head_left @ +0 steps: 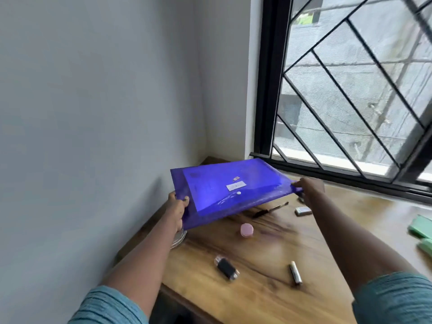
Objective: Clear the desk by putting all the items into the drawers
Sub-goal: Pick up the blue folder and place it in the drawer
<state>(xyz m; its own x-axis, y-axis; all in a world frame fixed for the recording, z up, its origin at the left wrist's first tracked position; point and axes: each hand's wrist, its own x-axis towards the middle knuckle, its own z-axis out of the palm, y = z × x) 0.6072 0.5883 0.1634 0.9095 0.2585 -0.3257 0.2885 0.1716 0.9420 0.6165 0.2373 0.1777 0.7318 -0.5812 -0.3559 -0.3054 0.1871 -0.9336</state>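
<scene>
Translucent blue plastic document folder with a white snap button (231, 190) is held up in the air over the far left part of the wooden worktop (268, 249), touching nothing on it. It is tilted, with the far edge higher and the near left corner lower. A paper sheet and a small white label show through the cover.

Left grip (177, 206), a bare hand, clasps the folder's near left edge, thumb on top and fingers underneath. Right grip (308, 188) pinches the folder's right corner, fingers curled over the edge. Both forearms reach forward out of teal ribbed sleeves (395, 300).

Still lying on the worktop:
- Small round pink jar (246, 230), just below the folder's near edge.
- Thin black pen-like stick (270, 209), partly under the folder's shadow, lying at an angle.
- Small flat silver rectangular piece (303, 211), to the right of the stick and near the right wrist.
- Black and silver stubby gadget (226, 268), nearer, centre left.
- Slim silver cylinder (295, 272), to the right of the gadget and well apart from it.
- Pale green flat items (420, 228), at the far right edge and cut off by the frame.
- Round clear object, possibly a glass dish (178, 239), mostly hidden under the left wrist at the worktop's left edge.

A white wall (93, 113) stands on the left. A black-framed window with diagonal bars (350, 90) is behind the worktop on the right.
</scene>
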